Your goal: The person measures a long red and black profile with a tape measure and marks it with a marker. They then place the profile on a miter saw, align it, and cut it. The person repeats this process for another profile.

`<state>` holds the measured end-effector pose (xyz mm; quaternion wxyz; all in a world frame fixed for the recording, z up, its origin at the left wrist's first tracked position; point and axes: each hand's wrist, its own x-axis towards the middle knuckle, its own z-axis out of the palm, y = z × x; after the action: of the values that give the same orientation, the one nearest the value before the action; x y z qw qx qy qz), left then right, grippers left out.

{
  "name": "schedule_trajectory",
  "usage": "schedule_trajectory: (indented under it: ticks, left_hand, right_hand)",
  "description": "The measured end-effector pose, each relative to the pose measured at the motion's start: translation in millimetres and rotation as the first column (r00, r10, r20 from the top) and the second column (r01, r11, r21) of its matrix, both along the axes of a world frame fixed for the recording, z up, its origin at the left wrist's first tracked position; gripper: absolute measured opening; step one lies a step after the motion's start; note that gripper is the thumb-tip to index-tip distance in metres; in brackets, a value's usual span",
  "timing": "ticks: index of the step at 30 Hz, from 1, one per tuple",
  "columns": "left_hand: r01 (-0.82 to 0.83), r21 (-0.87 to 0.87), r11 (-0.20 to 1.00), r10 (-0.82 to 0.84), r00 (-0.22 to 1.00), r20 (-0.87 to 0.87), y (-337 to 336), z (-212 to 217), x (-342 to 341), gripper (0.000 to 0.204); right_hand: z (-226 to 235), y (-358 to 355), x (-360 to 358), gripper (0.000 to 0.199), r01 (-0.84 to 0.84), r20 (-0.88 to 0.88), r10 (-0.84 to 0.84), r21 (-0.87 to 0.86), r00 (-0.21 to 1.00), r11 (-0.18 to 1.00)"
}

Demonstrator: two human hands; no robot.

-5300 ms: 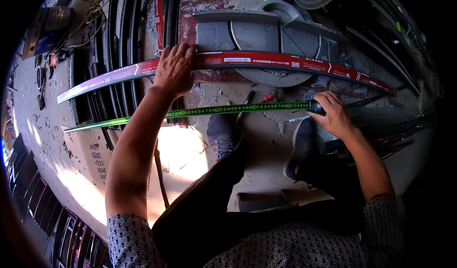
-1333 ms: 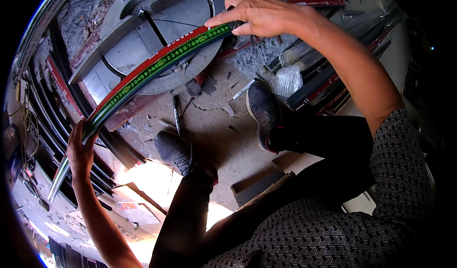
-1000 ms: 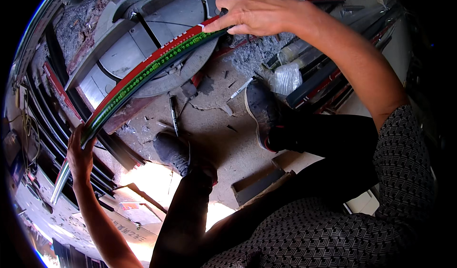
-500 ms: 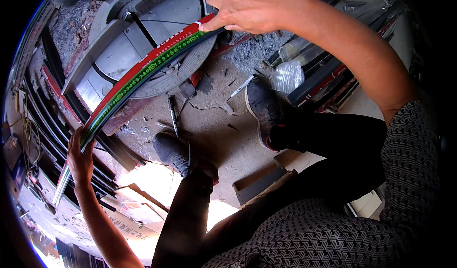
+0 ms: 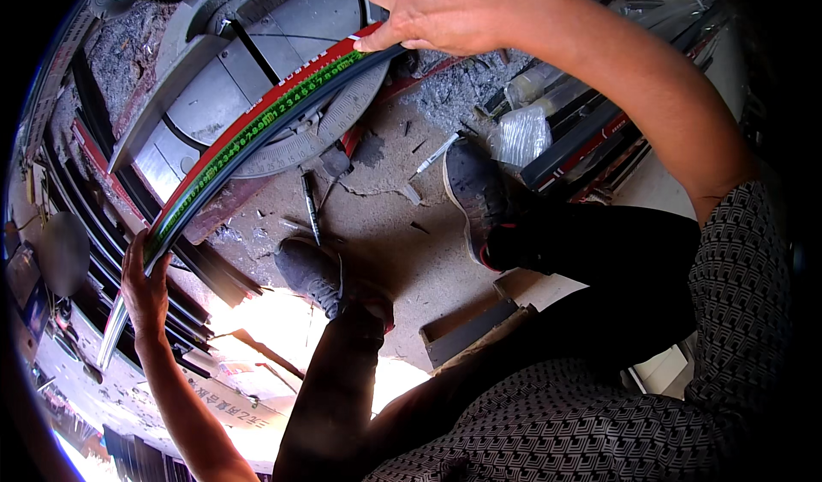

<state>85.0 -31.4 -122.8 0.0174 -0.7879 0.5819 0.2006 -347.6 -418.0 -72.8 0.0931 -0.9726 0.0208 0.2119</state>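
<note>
1. Right hand [image 5: 454,7] grip: fingertips pinched together on the far end of the green tape measure [image 5: 248,135], pressing it onto the red strip [image 5: 257,114].
2. Left hand [image 5: 144,285] grip: fingers wrapped round the near-left end of the same strip, tape trapped under the thumb side. Both grips closed on the tape and strip.
3. Strip position: runs diagonally from near left up to far right, lying across the round saw table [image 5: 282,71], with the tape flat along its lower edge.
4. Around it: a marker pen [image 5: 310,208] lies on the dusty floor [image 5: 402,225] between saw and shoes; a stack of dark metal profiles [image 5: 103,225] at left; more profiles and a wad of plastic wrap [image 5: 522,135] at right.
5. Progress, my read: tape is stretched and aligned end to end, so the measuring is set up. No fresh mark visible on the strip, the pen is untouched on the floor, and the strip looks uncut. Marking and cutting look outstanding.
</note>
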Motion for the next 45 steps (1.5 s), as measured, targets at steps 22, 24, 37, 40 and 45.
schedule_trajectory:
  ticks: [22,24,37,40,45]
  left_hand:
    - [0.032,-0.027,0.999,-0.032,0.999,-0.004,0,1,-3,0.051]
    - [0.006,0.006,1.000,-0.006,1.000,-0.012,-2,3,-3,0.052]
    - [0.037,0.053,0.998,-0.039,0.999,0.036,-7,10,-6,0.058]
    - [-0.009,0.048,0.999,0.010,1.000,-0.014,-14,15,-12,0.060]
    - [-0.016,0.086,0.996,0.018,1.000,-0.018,-24,17,-14,0.053]
  right_hand:
    - [-9,-8,-5,0.046,-0.037,0.060,0.036,0.031,0.998,0.999]
    - [-3,-6,-6,0.045,-0.031,0.076,0.027,0.052,0.997,0.998]
    - [-3,11,-7,0.050,0.156,-0.106,-0.156,-0.004,0.982,0.988]
    - [-2,16,-13,0.050,0.142,-0.067,-0.145,-0.042,0.987,0.989]
    - [-35,21,-38,0.065,0.151,0.246,-0.087,-0.253,0.965,0.956]
